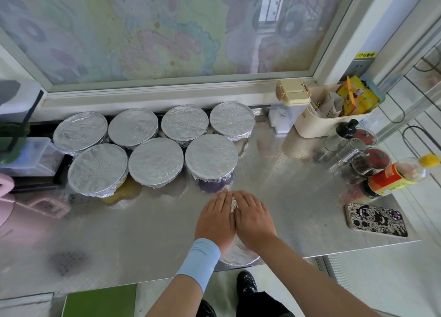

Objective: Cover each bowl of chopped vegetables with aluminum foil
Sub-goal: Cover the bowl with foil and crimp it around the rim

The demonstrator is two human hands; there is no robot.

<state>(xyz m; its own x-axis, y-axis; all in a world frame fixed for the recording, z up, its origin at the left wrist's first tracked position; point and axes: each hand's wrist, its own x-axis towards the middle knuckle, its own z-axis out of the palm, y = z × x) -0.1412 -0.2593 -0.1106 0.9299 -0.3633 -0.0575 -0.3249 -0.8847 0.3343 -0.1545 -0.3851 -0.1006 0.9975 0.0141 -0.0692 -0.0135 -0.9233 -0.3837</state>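
Note:
Several bowls stand in two rows at the back of the steel counter [143, 233], each capped with crinkled aluminum foil, from the far-left one [80, 131] to the near-right one [211, 156]. Near the counter's front edge lies another foil-covered bowl [241, 254], mostly hidden under my hands. My left hand [216, 219] and my right hand [253, 217] lie flat side by side on its foil top, fingers straight and pointing away from me. A strip of bright foil [233, 203] shows between them.
A phone [376, 219] in a patterned case lies at the right. Sauce bottles, a shaker and jars [372, 161] crowd the right edge behind it. A cream caddy [334, 118] and a lidded container [290, 106] stand at the back right. Clear boxes [31, 156] sit at the left.

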